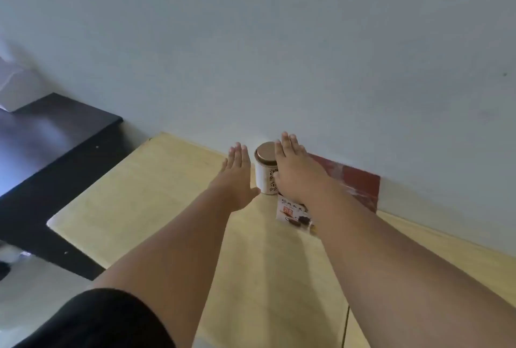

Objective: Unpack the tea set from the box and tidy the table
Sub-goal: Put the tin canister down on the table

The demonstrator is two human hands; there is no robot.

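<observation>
At the far edge of the pale yellow wooden table [173, 208], close against the light grey-blue wall [279, 40], stands a small upright cylindrical tea tin [265, 177], white-bodied with a dark patterned band low on its side and a round bronze-coloured metal lid on top; both bare arms reach forward toward it from the near edge of the view. On one side of the tin is the left hand [237, 171], flat and spread, fingers straight and together, palm turned toward the tin, just beside it and apart from it, gripping nothing; on the other side is the right hand [296, 171], likewise flat with fingers extended, its thumb side touching the tin's wall (whether the thumb presses or merely rests against it cannot be told), so neither hand is closed around anything. Under the right wrist lies a small white printed leaflet [290, 212] with red marks and dark pictures of teaware, flat on the table just in front of the tin; behind the right hand, leaning along the wall, is a dark red flat box lid [360, 182], partly hidden by the forearm. Left of the table stands a lower dark brown, nearly black, side table [50, 152]; a black short sleeve [106, 319] covers the left upper arm at the bottom of the view.
</observation>
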